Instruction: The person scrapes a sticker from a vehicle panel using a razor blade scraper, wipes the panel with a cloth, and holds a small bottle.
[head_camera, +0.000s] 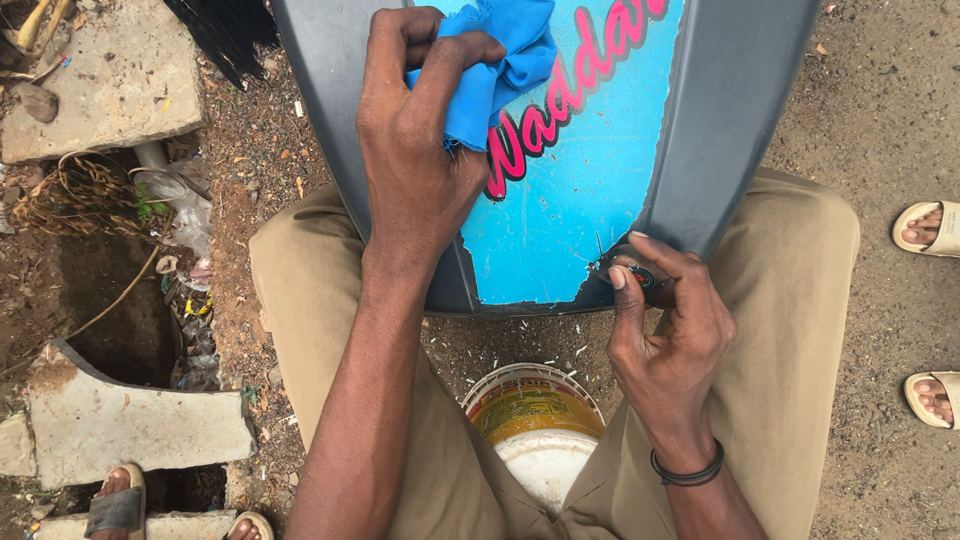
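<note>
Blue cloth (505, 60), soft and bunched, is gripped in the left hand (415, 150), fingers curled tight round it, pressed on the grey panel (735, 100) propped between the knees. Right hand (665, 330) pinches a small dark scraping tool (632, 272), tip at the torn lower edge of the glossy blue sticker (570, 200). Judged: sticker removal underway; next calls for a shallow blade angle under the edge. A plastic bucket (535, 420) stands below the wrists.
</note>
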